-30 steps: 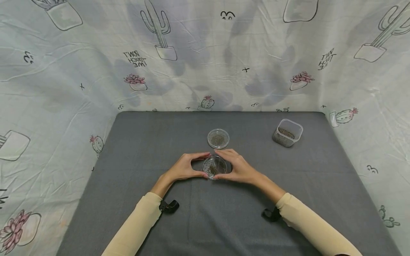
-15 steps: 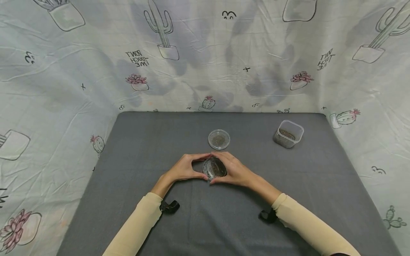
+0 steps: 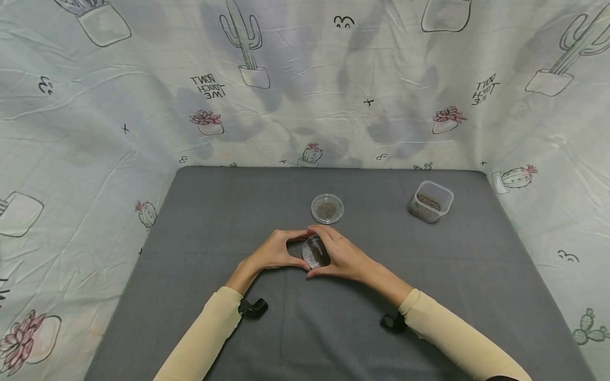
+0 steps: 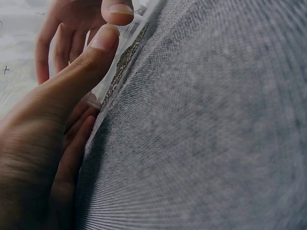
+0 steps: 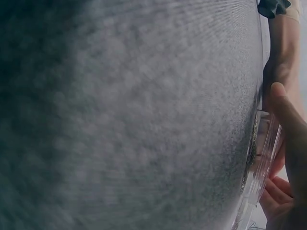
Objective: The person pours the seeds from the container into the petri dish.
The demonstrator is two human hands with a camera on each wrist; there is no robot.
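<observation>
A person's left hand [image 3: 272,253] and right hand [image 3: 340,255] both pinch a small round clear plastic dish of dark seeds [image 3: 315,251], tipped up on edge just above the grey cloth-covered table [image 3: 214,211]; fingers and thumbs curl round its rim. The step in hand looks like tilting or opening the dish; the next move likely calls for a steady grip so nothing spills; a second round clear dish of seeds [image 3: 326,208] lies just beyond.

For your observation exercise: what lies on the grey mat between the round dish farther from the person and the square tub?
Nothing: between the round dish and the square tub the head view shows bare grey mat.
</observation>
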